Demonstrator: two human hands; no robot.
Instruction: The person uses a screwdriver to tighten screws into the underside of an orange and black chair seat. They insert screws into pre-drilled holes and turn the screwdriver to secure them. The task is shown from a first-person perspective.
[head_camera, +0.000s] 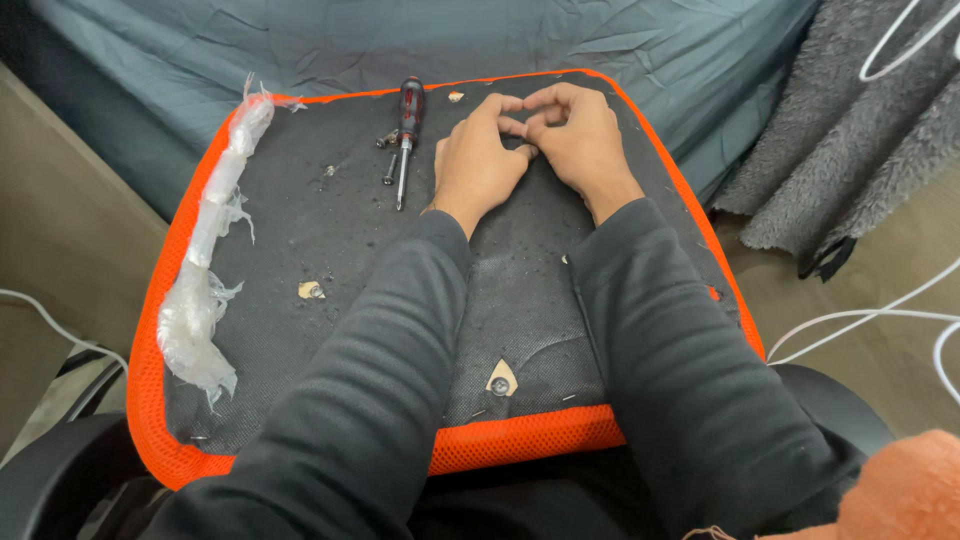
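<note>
black fabric of the upturned seat pad (300, 230) lies under both my hands: left hand (478, 165) and right hand (580, 145) press together at its far edge, fingers curled, pinching something hidden. screwdriver (405, 135) lies just left; i'd keep pressure even.

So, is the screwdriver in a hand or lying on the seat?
Lying. The screwdriver rests flat on the black seat underside, beside the left hand, untouched.
</note>
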